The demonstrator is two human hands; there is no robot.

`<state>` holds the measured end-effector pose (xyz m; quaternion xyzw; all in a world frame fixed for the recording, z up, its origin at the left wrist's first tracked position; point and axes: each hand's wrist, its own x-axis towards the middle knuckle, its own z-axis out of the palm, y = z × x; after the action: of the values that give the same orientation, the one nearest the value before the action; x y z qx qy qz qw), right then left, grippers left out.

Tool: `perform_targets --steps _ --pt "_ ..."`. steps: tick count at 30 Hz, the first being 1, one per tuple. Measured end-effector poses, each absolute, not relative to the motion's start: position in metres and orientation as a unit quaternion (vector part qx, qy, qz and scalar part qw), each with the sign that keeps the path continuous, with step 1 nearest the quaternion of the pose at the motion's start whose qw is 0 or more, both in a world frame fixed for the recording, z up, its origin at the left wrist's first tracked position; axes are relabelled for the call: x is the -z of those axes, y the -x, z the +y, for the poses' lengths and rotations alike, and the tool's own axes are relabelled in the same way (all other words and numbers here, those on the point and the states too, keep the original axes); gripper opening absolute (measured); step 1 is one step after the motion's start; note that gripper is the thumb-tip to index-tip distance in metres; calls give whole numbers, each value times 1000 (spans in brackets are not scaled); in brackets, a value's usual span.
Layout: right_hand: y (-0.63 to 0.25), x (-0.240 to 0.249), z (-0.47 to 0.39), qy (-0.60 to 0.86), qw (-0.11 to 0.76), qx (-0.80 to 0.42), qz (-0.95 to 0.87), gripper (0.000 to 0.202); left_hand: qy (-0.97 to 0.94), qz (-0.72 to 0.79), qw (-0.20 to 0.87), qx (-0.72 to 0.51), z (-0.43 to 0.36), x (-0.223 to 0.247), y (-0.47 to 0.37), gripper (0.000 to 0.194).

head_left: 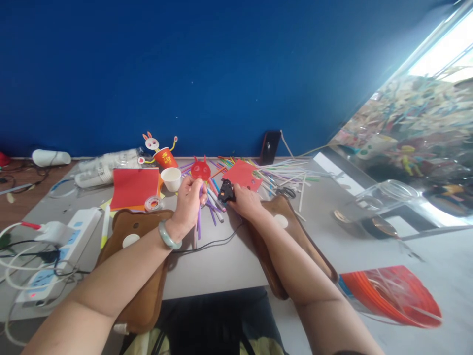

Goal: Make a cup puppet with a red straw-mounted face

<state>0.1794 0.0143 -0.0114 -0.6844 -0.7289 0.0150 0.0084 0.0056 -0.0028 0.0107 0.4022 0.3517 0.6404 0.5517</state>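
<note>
My left hand (189,203), with a pale bracelet at the wrist, is closed around a thin purple stick (199,219) that points downward. My right hand (246,200) grips a small black device (225,191) at its edge, with a thin black cable near it. Just beyond my left hand lies a red paper face with two pointed ears (200,170). Markers and colored sticks (214,202) lie between my hands. A red sheet with holes (238,173) rests behind the black device.
Two brown pads (148,276) (306,246) lie under my forearms. A rabbit-faced red cup (165,158), a white cup (171,179), red paper (135,189) and a power strip (61,261) stand left. A phone (270,147), scissors (286,192) and clear containers (388,195) are right.
</note>
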Motion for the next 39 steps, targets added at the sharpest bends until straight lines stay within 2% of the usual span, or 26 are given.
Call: perform_targets --steps 12,18,21,25,29,34,39 --pt "-169 22 16 670 1 34 -741 39 -437 322 568 -619 -5 5 -10 19" --pt "-172 14 9 648 14 51 -759 49 -443 323 575 -608 -6 3 -9 16" --pt "-174 5 5 629 104 29 -770 38 -446 333 573 -602 -7 3 -9 13" --pt "-171 -5 -1 583 314 -34 -749 17 -453 349 563 -597 -9 4 -10 14" --pt "-163 -12 -9 521 458 -161 -703 13 -452 357 566 -590 -14 1 -11 20" --pt "-159 -18 -14 472 496 -312 -659 20 -458 352 577 -577 -22 -4 -16 25" --pt "-161 -16 -11 473 505 -337 -638 24 -460 357 583 -567 -26 -3 -19 26"
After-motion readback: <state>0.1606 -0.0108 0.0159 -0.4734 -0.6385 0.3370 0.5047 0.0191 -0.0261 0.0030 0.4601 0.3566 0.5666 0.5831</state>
